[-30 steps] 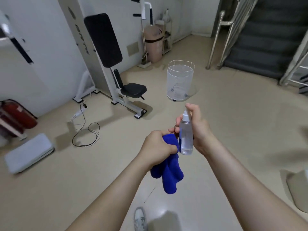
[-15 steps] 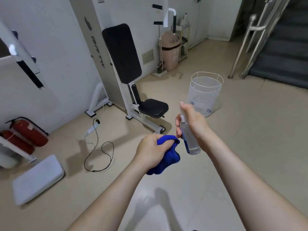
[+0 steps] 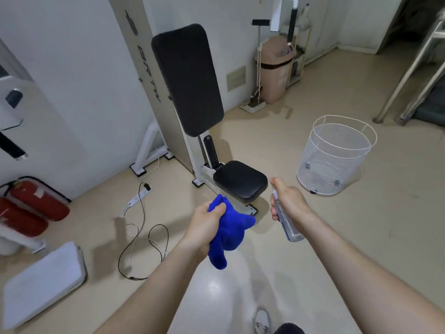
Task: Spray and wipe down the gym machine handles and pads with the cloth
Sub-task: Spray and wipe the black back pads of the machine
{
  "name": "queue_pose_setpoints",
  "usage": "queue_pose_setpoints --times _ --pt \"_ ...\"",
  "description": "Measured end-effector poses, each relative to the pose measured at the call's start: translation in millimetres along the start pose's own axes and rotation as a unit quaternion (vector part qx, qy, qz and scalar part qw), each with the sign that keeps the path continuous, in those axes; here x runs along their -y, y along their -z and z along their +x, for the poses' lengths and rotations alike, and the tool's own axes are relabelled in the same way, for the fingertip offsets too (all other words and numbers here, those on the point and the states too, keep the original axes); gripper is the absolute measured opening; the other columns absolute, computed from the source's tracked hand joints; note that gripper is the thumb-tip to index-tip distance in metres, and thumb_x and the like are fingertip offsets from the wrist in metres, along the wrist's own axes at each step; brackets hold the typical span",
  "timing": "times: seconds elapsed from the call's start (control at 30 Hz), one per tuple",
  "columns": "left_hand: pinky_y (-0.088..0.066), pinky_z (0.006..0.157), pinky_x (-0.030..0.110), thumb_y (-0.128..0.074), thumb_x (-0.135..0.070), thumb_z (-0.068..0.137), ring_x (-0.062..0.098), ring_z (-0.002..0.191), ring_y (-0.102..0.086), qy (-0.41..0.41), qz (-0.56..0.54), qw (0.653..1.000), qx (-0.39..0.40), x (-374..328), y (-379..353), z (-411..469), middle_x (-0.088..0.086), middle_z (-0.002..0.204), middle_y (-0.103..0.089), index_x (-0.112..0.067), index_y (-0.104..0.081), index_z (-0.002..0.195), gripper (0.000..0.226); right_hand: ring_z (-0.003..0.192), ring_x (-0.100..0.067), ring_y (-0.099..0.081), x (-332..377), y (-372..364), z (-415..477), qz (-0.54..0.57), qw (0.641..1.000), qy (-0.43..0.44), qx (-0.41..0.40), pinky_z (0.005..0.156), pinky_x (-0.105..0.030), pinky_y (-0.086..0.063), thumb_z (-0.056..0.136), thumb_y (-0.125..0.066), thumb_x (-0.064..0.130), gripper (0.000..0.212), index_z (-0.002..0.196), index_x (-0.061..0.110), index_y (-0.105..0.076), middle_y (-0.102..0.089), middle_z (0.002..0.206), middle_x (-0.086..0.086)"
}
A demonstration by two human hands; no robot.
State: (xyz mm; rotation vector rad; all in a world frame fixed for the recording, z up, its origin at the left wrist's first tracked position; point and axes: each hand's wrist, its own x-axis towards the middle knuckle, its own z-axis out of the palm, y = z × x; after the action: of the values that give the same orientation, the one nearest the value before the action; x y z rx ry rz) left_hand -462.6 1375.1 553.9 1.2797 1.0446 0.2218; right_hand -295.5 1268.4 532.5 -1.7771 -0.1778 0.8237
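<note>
Both hands are carrying supplies at the machine!
Left hand (image 3: 207, 227) is bunching the fluffy blue microfibre cloth (image 3: 232, 233) tight, ready for wiping; the black padded seat (image 3: 240, 180) is waiting just ahead; right hand (image 3: 289, 201) is gripping the clear plastic spray bottle (image 3: 287, 225), poised for spraying.

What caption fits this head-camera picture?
Left hand grips blue cloth, right hand holds spray bottle, before a gym seat.

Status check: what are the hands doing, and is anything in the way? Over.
Left hand grips blue cloth; right hand holds spray bottle. Seat pad ahead, not yet touched. Cable on floor left, wire basket right, neither between hands and seat.
</note>
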Motion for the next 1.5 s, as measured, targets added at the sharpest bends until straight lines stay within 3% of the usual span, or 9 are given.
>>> queue_pose_setpoints --times 0.5,0.77,1.0,1.13,1.2,1.27,1.33,1.4,1.5 --pt "-0.047 0.067 0.031 -0.046 -0.017 0.099 0.017 0.071 -0.062 0.072 -0.18 0.976 -0.096 -59.4 -6.8 333.0 -0.001 0.078 -0.067 -0.019 -0.06 0.093 0.016 0.045 -0.023 -0.041 -30.1 -63.2 305.0 -0.075 0.987 -0.129 -0.066 0.061 -0.039 -0.037 0.072 -0.05 0.054 0.045 0.045 0.019 -0.04 -0.045 0.047 -0.004" --pt "-0.045 0.064 0.029 -0.042 -0.021 0.1 0.014 0.071 -0.061 0.07 -0.105 0.99 -0.065 -30.4 2.7 478.5 -0.004 0.075 -0.068 -0.021 -0.062 0.094 0.021 0.048 -0.027 -0.048 -74.2 -76.5 431.2 -0.075 0.97 -0.162 -0.165 0.067 -0.045 -0.044 0.074 -0.047 0.064 0.065 0.034 0.014 -0.048 -0.049 0.041 -0.004" --pt "-0.044 0.071 0.039 -0.042 -0.035 0.09 0.025 0.082 -0.062 0.037 -0.017 0.999 -0.009 7.8 -34.0 562.6 0.004 0.094 -0.072 -0.03 -0.066 0.092 0.024 0.061 -0.034 -0.063 -120.1 -49.8 506.2 -0.115 0.963 -0.151 -0.19 0.078 -0.05 -0.054 0.084 -0.041 0.047 0.055 0.045 0.011 -0.055 -0.063 0.048 -0.009" --pt "-0.049 0.083 0.037 -0.052 -0.029 0.089 0.017 0.095 -0.065 0.013 -0.007 0.999 0.048 44.4 -85.6 597.1 -0.006 0.101 -0.071 -0.034 -0.068 0.103 0.022 0.047 -0.026 -0.05 -151.3 -43.8 540.4 -0.078 0.97 -0.136 -0.184 0.064 -0.044 -0.048 0.078 -0.047 0.05 0.05 0.045 0.013 -0.046 -0.051 0.044 -0.006" --pt "-0.047 0.095 0.031 -0.066 -0.028 0.08 0.009 0.097 -0.064 -0.005 0.065 0.992 0.107 77.2 -116.7 614.9 -0.011 0.108 -0.068 -0.04 -0.058 0.127 0.049 0.047 -0.023 -0.047 -166.2 -37.9 556.6 -0.04 0.975 -0.138 -0.167 0.059 -0.037 -0.043 0.078 -0.052 0.054 0.052 0.047 0.013 -0.048 -0.049 0.045 -0.005" --pt "-0.043 0.099 0.022 -0.074 -0.032 0.078 0.008 0.103 -0.063 -0.022 0.253 0.95 0.182 105.8 -135.5 623.3 -0.009 0.122 -0.064 -0.035 -0.04 0.145 0.075 0.048 -0.022 -0.046 -170.5 -36.5 564.2 -0.013 0.979 -0.136 -0.151 0.058 -0.035 -0.041 0.078 -0.055 0.054 0.053 0.053 0.008 -0.053 -0.049 0.048 -0.006" --pt "-0.038 0.103 0.026 -0.066 -0.041 0.086 0.015 0.119 -0.054 -0.146 0.493 0.833 0.206 136.0 -154.8 630.3 -0.006 0.139 -0.055 -0.031 -0.041 0.145 0.065 0.049 -0.023 -0.048 -176.1 -28.3 574.6 -0.001 0.98 -0.137 -0.142 0.06 -0.036 -0.042 0.081 -0.055 0.053 0.058 0.06 -0.001 -0.057 -0.052 0.051 -0.01" --pt "-0.037 0.102 0.043 -0.053 -0.05 0.088 0.025 0.125 -0.046 -0.294 0.592 0.726 0.188 156.0 -164.5 634.8 -0.009 0.147 -0.048 -0.033 -0.05 0.139 0.054 0.049 -0.022 -0.051 -181.3 -20.7 583.9 -0.015 0.982 -0.144 -0.123 0.059 -0.031 -0.043 0.09 -0.051 0.049 0.062 0.071 -0.009 -0.06 -0.055 0.053 -0.014" --pt "-0.016 0.113 0.053 -0.042 -0.048 0.092 0.032 0.137 -0.035 -0.342 0.599 0.699 0.189 173.1 -179.5 642.4 -0.007 0.153 -0.039 -0.037 -0.043 0.143 0.052 0.047 -0.02 -0.05 -190.4 -14.0 589.5 -0.009 0.983 -0.144 -0.115 0.056 -0.029 -0.042 0.096 -0.047 0.045 0.057 0.069 -0.003 -0.06 -0.056 0.053 -0.014"
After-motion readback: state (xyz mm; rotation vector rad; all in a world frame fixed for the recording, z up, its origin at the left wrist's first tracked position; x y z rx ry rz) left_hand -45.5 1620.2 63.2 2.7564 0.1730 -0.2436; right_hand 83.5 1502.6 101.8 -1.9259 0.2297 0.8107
